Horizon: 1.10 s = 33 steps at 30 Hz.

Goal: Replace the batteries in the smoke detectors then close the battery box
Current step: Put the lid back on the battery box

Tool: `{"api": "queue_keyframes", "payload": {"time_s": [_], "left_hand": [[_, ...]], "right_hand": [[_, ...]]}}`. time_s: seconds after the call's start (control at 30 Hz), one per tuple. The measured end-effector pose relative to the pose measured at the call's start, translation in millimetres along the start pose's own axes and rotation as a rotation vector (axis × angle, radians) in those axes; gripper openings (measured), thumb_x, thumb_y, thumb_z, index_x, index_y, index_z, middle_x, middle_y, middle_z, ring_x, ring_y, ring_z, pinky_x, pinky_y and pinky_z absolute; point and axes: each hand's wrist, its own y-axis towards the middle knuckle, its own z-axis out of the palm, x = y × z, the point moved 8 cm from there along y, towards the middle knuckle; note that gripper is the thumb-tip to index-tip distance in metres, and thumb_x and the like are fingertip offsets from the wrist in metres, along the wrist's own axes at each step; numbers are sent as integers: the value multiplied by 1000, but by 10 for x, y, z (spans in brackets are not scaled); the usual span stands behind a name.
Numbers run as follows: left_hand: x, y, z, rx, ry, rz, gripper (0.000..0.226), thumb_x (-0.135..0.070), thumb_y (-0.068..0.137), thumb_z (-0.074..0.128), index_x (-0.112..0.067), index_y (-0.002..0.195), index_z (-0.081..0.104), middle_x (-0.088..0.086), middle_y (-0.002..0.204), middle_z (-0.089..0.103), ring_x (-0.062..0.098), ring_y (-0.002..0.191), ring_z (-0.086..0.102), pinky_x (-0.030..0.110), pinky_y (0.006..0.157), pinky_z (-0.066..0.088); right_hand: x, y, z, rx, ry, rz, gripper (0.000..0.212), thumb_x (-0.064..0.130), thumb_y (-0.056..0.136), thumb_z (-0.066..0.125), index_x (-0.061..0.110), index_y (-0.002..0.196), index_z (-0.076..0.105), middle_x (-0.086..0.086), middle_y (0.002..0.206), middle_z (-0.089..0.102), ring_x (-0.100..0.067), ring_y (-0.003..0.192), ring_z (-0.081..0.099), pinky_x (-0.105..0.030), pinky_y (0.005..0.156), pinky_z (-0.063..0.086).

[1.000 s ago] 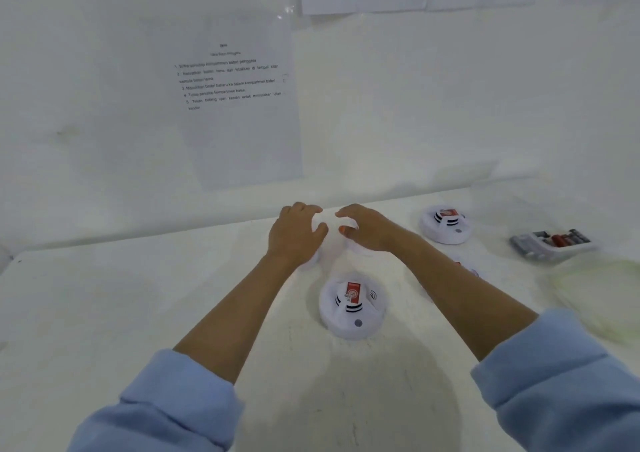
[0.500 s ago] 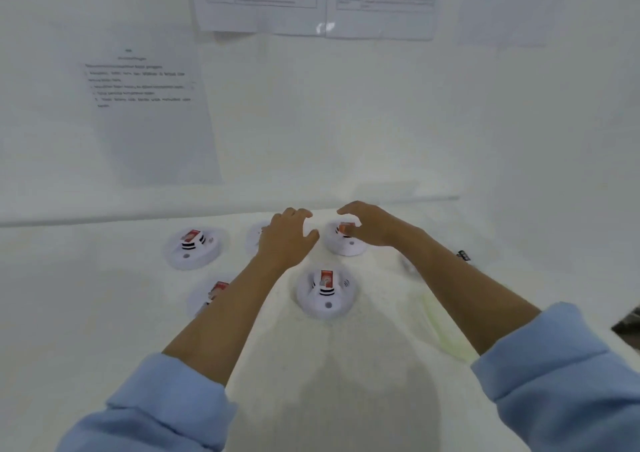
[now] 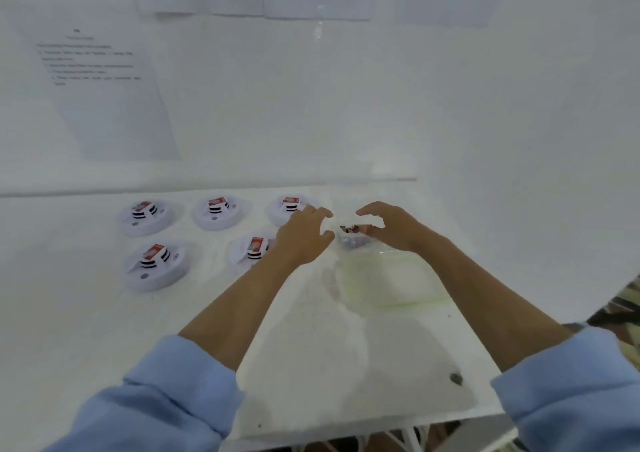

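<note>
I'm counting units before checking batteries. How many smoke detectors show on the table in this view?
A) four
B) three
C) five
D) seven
C: three smoke detectors sit in the back row and two in the front row, the right-hand ones partly hidden by the left hand.

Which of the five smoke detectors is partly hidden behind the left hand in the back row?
The back-row detector on the right, beside the left hand. Its right edge is covered by the fingers; the other two in that row show whole.
</note>
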Motion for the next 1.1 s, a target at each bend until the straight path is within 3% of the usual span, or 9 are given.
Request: {"api": "queue_keyframes", "payload": {"time_s": [0.17,0.3,0.43,0.57,0.73,0.83,0.9,1.0,1.1], "left_hand": [[-196,-196,326,65,-123,-20,36,-11,91,46,-19,126,51,6,126,50,23,120,44,41,101,37],[-237,-366,491,129,-94,-7,45,9,83,40,-16,116,59,9,124,51,23,119,44,34,102,33],[-254,-506,510,171,-104,17,50,21,70,43,-12,100,66,5,106,52,21,105,49,29,93,38],[-220,-565,489,189,-112,49,40,17,71,56,-9,98,69,3,102,55,13,95,51,7,81,35],[-214,-547,468,202,-100,41,25,3,74,71,-13,93,72,3,111,60,14,104,53,28,95,41],[-218,-517,453,224,-99,18,18,1,72,74,-11,86,74,4,115,61,15,109,53,30,100,39],[-237,-499,436,248,-84,19,17,0,72,75,-10,86,75,4,116,61,12,106,52,27,98,37],[-232,-470,379,279,-96,22,17,-3,73,75,-17,81,74,1,112,63,9,102,55,24,95,39],[-207,-460,277,265,-254,8,26,-1,73,74,-25,71,67,-8,97,63,-8,87,58,6,79,44]], "right_hand": [[-447,-344,-237,9,-33,-90,30,5,84,61,9,114,60,-8,122,58,-21,110,54,-14,82,32],[-776,-550,-282,76,1,-86,44,-14,75,47,11,107,64,-8,122,57,-20,112,50,-29,101,35],[-966,-679,-205,234,-87,-82,60,-22,68,36,13,106,66,-5,132,50,-18,127,42,-22,102,28],[-1072,-772,-170,298,-156,-92,59,-21,68,39,14,109,65,-1,137,46,-16,131,38,-23,103,28],[-1105,-798,-227,346,-215,-132,51,-18,73,43,16,104,66,3,138,46,-15,131,38,-24,105,26],[-1126,-813,-269,381,-212,-136,35,-9,81,54,17,99,67,3,135,50,-15,127,41,-24,103,26],[-1101,-817,-312,369,-154,-149,25,-4,81,59,19,89,65,1,128,56,-14,122,47,-17,98,29],[-1066,-824,-396,334,-6,-166,18,-3,81,63,14,79,64,-9,113,65,-18,110,58,3,83,32],[-1097,-819,-459,337,217,-119,25,-8,83,59,16,77,62,-12,108,66,-17,104,60,-1,83,40]]}}
